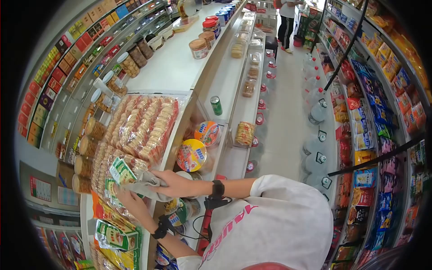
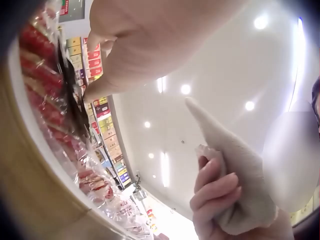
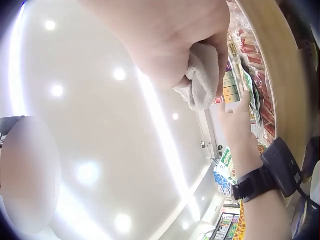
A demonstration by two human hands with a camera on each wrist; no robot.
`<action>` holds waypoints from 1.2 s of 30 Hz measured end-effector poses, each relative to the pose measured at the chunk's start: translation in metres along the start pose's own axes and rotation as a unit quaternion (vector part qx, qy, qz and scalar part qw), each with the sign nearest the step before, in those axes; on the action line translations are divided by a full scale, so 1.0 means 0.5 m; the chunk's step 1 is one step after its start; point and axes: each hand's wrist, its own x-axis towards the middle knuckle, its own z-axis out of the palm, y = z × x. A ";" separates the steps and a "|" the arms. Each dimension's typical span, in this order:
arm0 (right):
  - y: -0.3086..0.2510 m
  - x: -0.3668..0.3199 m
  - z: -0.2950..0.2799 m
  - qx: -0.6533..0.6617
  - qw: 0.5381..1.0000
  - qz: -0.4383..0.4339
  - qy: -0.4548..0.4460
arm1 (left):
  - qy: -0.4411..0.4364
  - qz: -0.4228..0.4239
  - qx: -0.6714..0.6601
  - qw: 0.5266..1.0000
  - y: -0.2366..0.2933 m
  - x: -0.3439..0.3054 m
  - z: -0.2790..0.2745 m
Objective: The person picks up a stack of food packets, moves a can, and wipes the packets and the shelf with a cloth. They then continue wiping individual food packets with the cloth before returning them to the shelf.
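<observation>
My right hand (image 1: 173, 184) grips a bunched grey-white cloth (image 1: 150, 183), whose folds stick out past the fingers in the right wrist view. Close beside it, my left hand (image 1: 135, 208) is at a green-and-white snack packet (image 1: 110, 188), thumb and fingers at its edge. A second green-and-white packet (image 1: 121, 170) lies just above, partly behind the cloth. Both packets are over large clear bags of stacked round biscuits (image 1: 146, 121). From the left wrist, the near packet shows as a dark sheet (image 2: 72, 92) raised off the bags, the thumb tip right at it.
More green-and-white packets (image 1: 116, 236) lie on yellow bags near me. Lidded biscuit jars (image 1: 128, 65) line the counter's far side. Tub noodles (image 1: 191, 155) and a green can (image 1: 216, 105) sit on lower shelves. Water jugs (image 1: 317, 111) stand along the aisle; a person (image 1: 286, 24) stands farther off.
</observation>
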 end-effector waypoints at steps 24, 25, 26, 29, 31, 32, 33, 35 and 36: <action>0.052 0.092 0.185 0.029 0.986 0.002 -0.164 | 0.337 -0.290 -0.002 0.896 -0.077 -0.156 -0.297; 0.047 0.089 0.202 0.039 0.985 -0.007 -0.169 | 0.352 -0.276 -0.003 0.894 -0.089 -0.154 -0.297; 0.038 0.083 0.215 0.056 0.984 -0.005 -0.168 | 0.355 -0.280 -0.003 0.892 -0.096 -0.157 -0.298; 0.019 0.065 0.228 0.071 0.984 0.007 -0.162 | 0.361 -0.276 0.005 0.891 -0.092 -0.156 -0.294; 0.023 0.059 0.234 0.044 0.986 0.024 -0.158 | 0.359 -0.251 0.030 0.899 -0.080 -0.158 -0.297; 0.033 0.058 0.235 0.047 0.984 0.037 -0.167 | 0.357 -0.239 0.029 0.902 -0.082 -0.160 -0.296; 0.047 0.062 0.233 0.049 0.982 0.050 -0.177 | 0.356 -0.230 0.028 0.905 -0.087 -0.163 -0.293; 0.039 0.063 0.232 0.054 0.979 0.087 -0.177 | 0.334 -0.199 0.009 0.921 -0.077 -0.165 -0.301; 0.031 0.063 0.229 0.057 0.978 0.111 -0.165 | 0.310 -0.177 -0.010 0.934 -0.065 -0.169 -0.306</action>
